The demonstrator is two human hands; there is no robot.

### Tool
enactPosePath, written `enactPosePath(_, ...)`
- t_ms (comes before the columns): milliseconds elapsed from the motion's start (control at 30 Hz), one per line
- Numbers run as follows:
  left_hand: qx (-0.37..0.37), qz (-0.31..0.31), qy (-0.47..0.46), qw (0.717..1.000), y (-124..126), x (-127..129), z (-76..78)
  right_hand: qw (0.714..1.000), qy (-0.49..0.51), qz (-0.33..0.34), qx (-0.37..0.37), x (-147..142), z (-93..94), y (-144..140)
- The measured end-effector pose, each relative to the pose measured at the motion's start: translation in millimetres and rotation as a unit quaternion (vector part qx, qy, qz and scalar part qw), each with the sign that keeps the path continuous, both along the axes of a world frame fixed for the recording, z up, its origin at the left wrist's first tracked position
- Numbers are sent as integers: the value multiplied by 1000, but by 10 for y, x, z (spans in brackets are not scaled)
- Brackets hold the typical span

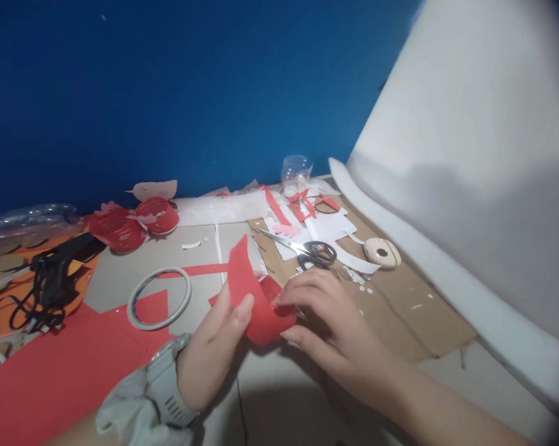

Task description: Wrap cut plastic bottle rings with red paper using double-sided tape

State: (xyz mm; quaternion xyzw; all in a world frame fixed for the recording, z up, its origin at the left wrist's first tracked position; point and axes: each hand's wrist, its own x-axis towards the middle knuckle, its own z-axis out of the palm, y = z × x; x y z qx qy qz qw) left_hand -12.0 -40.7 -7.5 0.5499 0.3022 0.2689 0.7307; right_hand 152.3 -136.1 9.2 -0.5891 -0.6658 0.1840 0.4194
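Note:
Red paper (266, 317) is bent round into a cup-like curve in front of me, with one pointed end standing up at the left. My left hand (218, 337) grips it from the left, thumb pressed on its outer face. On the right side, my right hand (328, 316) pinches the curved wall, fingertips over the inner side and thumb below on the outside. A shiny red surface shows inside the curve; I cannot make out whether it is a separate piece. Just beyond my right hand lie black-handled scissors (314, 251), blades pointing left.
Left: a tape roll (135, 308), red sheet (65, 378), black glue gun (63, 272) with a cord, and two red cups (121, 232). Right: cardboard (413, 316) bearing paper scraps, a cream tape dispenser (382, 253) and a clear plastic piece (296, 167). A blue wall stands behind.

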Motion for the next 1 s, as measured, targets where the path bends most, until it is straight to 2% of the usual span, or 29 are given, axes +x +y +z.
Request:
enactPosePath(100,75,-5,43,996,-53,-10,-25,1000,6,13,20,-27,-26,5)
enactPosePath(300,93,-15,55,994,-66,0,14,1000,-2,6,16,-44,-32,30)
enactPosePath(567,81,-6,54,995,-69,-63,-115,1000,-1,15,-6,-54,-32,34)
enactPosePath(867,129,0,100,987,-62,-53,-54,1000,-6,25,-4,-72,-65,59)
enactPosePath(1000,183,-1,90,979,-59,-33,-2,1000,-12,27,-10,-89,-74,57)
